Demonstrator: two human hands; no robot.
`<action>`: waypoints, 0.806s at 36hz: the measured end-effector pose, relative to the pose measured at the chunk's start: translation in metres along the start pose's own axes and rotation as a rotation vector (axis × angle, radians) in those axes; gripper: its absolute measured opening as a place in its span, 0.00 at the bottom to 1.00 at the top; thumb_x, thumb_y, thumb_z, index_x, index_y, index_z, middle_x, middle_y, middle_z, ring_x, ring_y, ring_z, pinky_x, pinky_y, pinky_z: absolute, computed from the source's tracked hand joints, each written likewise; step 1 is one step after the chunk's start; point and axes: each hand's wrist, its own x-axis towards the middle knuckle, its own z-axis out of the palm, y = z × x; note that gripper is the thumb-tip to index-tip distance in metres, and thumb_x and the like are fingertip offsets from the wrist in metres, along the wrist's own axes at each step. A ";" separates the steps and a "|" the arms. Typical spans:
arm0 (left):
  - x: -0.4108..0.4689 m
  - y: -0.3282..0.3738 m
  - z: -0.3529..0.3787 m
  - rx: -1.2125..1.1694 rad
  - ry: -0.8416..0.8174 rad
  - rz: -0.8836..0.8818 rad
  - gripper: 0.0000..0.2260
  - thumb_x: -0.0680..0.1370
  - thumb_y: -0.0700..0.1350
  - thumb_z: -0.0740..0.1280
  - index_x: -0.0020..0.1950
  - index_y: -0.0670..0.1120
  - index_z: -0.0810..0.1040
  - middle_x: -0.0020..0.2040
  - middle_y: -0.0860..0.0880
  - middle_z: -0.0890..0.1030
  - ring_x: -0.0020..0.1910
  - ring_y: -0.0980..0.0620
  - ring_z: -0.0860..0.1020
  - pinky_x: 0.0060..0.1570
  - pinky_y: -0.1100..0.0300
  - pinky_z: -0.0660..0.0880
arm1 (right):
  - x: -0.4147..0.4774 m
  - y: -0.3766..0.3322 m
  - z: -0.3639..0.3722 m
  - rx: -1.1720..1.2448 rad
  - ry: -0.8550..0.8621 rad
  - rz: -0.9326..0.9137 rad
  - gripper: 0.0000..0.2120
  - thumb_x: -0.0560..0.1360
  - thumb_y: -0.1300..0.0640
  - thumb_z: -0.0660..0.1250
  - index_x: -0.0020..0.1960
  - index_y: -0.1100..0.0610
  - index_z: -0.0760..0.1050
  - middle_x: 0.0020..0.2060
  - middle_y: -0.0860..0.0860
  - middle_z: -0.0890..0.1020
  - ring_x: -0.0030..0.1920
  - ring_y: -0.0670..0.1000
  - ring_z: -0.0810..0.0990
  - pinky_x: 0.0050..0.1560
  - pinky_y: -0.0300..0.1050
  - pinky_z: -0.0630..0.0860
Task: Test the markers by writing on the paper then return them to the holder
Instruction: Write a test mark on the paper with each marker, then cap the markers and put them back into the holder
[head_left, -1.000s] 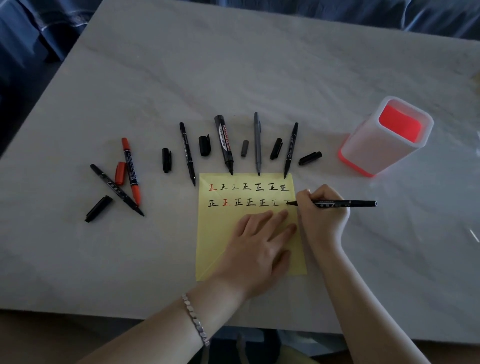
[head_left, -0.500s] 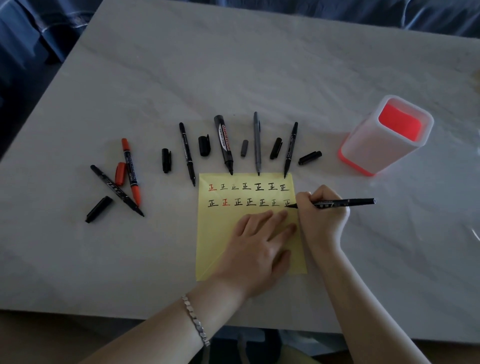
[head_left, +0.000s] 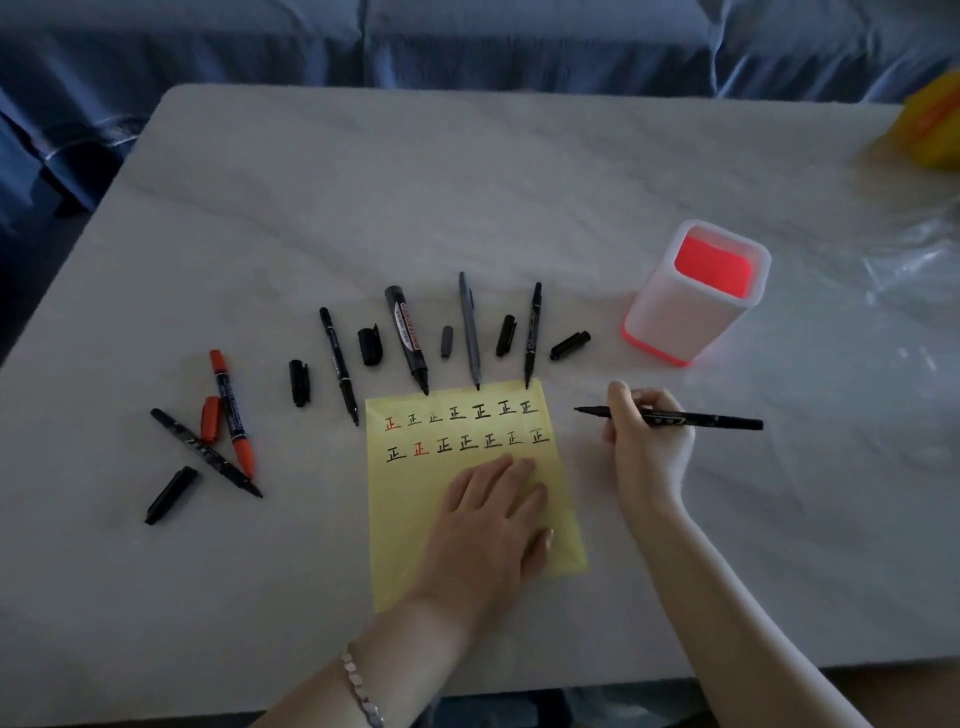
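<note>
A yellow paper (head_left: 415, 514) lies on the marble table with two rows of written marks. My left hand (head_left: 488, 525) rests flat on its lower part. To the right of the paper, my right hand (head_left: 647, 441) grips a thin black marker (head_left: 717, 420) with its tip off the sheet, pointing left. The white holder (head_left: 675, 312) with a red inside stands at the right, with nothing visible inside it. Several uncapped markers lie in a fan above the paper, among them a thick black marker (head_left: 408, 338) and a grey marker (head_left: 469, 327). An orange marker (head_left: 232, 410) lies at the left.
Loose black caps (head_left: 570, 345) lie between the markers, plus an orange cap (head_left: 210, 419). A clear plastic bag (head_left: 914, 270) and a yellow object (head_left: 935, 124) sit at the right edge. Blue fabric runs behind the table (head_left: 467, 182).
My right hand has lifted the marker's tip off the paper and moved right of the sheet. The last mark in the second row now looks whole. The camera has tilted up.
</note>
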 end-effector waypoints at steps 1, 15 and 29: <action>0.003 0.000 -0.001 0.030 -0.001 0.011 0.16 0.71 0.53 0.57 0.46 0.48 0.81 0.52 0.47 0.82 0.56 0.49 0.71 0.54 0.56 0.64 | 0.003 -0.002 -0.004 0.009 0.001 0.031 0.12 0.72 0.58 0.67 0.33 0.55 0.67 0.17 0.46 0.72 0.18 0.40 0.66 0.21 0.30 0.64; 0.142 0.007 -0.049 0.078 -0.099 -0.105 0.12 0.78 0.47 0.61 0.57 0.44 0.75 0.57 0.48 0.77 0.59 0.45 0.70 0.57 0.54 0.66 | 0.024 -0.013 -0.060 0.038 -0.029 0.049 0.15 0.73 0.58 0.68 0.32 0.56 0.66 0.22 0.51 0.71 0.17 0.40 0.64 0.20 0.31 0.62; 0.175 0.005 -0.022 0.341 -0.273 -0.179 0.10 0.78 0.44 0.60 0.56 0.41 0.74 0.57 0.43 0.76 0.60 0.42 0.69 0.54 0.53 0.67 | 0.019 -0.007 -0.069 0.055 -0.080 0.045 0.14 0.72 0.63 0.69 0.31 0.59 0.67 0.14 0.46 0.69 0.16 0.41 0.64 0.19 0.30 0.61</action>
